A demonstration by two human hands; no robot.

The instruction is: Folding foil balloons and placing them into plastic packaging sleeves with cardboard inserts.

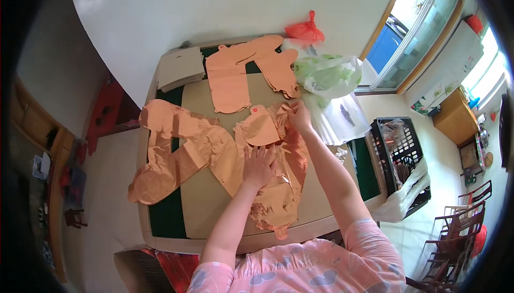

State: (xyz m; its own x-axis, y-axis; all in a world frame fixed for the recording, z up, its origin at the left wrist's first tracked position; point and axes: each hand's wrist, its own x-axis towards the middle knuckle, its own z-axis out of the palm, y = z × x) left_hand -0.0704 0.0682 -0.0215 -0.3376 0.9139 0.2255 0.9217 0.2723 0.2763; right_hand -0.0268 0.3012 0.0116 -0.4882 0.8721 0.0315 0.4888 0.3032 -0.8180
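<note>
Pink shirt (300, 266) of the person is nearest, just before the near edge of the surface (171, 244). From it, both bare arms reach over the crumpled orange foil (276, 202), which lies right of the middle, from near the near edge toward the far part. The left hand (259, 168) is laid flat on the foil, its fingers a little spread. The right hand (300, 118) has bent fingers, pinching the foil's far end. Between the hands lies an orange flap (262, 126) with a red dot; I cannot tell if it is joined to the foil. Another foil piece (214, 146) covers much of the left side. Flat orange pieces (229, 79) lie toward the far edge, with cards (182, 68) at the far left corner. A green-white bag (329, 76) and clear sleeves (342, 122) lie by the right edge.
</note>
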